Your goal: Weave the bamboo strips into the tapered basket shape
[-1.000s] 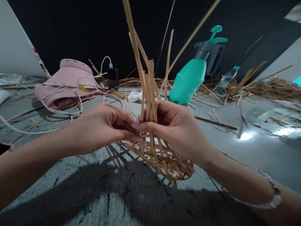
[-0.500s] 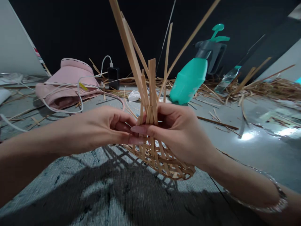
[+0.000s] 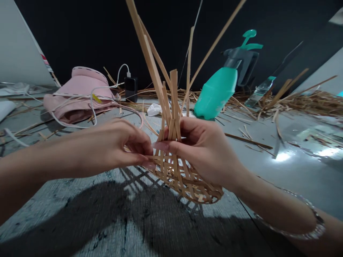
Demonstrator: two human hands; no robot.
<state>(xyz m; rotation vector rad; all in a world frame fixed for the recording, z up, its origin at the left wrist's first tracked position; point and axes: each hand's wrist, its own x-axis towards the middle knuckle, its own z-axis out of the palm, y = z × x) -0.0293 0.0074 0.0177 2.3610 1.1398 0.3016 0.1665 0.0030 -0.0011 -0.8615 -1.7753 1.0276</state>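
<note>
Gripping upright strips of woven basket, right hand faced left hand, which pinched cross strip, sprayer standing near surface's back edge.

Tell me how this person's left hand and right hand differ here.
The left hand pinches low at the left edge of the woven piece, while the right hand clasps the bunch of upright strips slightly higher. The right hand's forearm wears a shiny bracelet; no bracelet shows on the left hand's forearm. Both hands are bare, with pinkish thumbnails.
</note>
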